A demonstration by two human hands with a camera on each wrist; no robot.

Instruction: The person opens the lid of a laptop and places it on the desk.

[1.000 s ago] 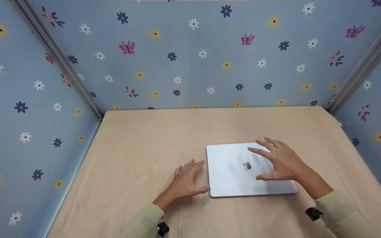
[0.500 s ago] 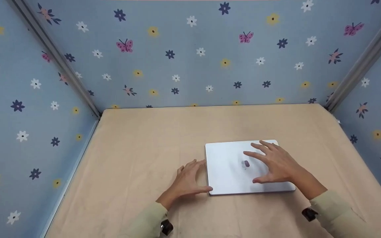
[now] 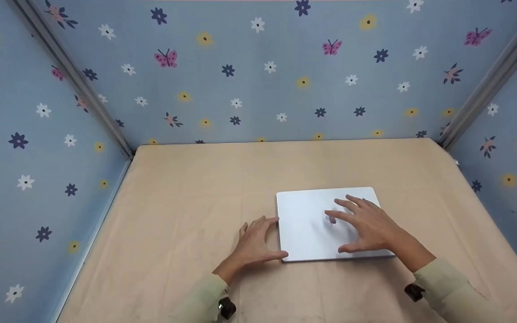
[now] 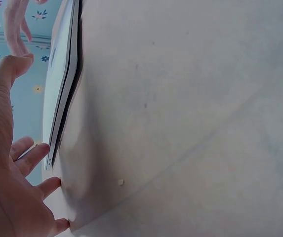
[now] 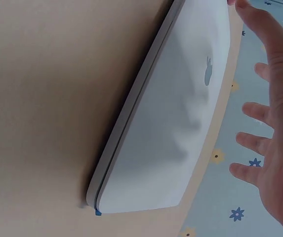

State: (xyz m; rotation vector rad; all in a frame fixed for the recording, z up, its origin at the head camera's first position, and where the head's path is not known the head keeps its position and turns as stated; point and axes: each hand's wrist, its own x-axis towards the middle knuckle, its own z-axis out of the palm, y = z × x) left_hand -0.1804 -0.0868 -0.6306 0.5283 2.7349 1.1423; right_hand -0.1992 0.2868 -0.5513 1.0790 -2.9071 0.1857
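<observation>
while the laptop (image 3: 317, 233) lies closed and flat on the table (image 3: 204, 188), nothing looks to hold it securely. left of the laptop, the left hand (image 3: 253, 244) has its fingers and thumb spread wide, with no curl round anything; its index tip and thumb meet or nearly meet the laptop's left edge, and how firmly, if at all, i cannot tell. over the right part of the laptop, the right hand (image 3: 372, 229) hangs spread, gripping nothing, with a gap between it and the lid (image 5: 146, 143).

the likeliest trouble, i judge, is lopsided contact: if the left hand pressed sideways with nothing bracing the laptop's right edge, the laptop could slide or swivel to the right. a hurried lift from one corner would tilt it, and its smooth shell could slip from straight fingers. if a thumb caught between lid and base (image 5: 123, 127), only the lid might rise. the right hand coming straight down would meet flat lid near the logo (image 5: 208, 74) rather than an edge, so it would probably find nothing to grip. at one corner of the laptop pokes a blue bit (image 5: 98, 213); what it is i cannot tell, but it might snag on the table.
</observation>
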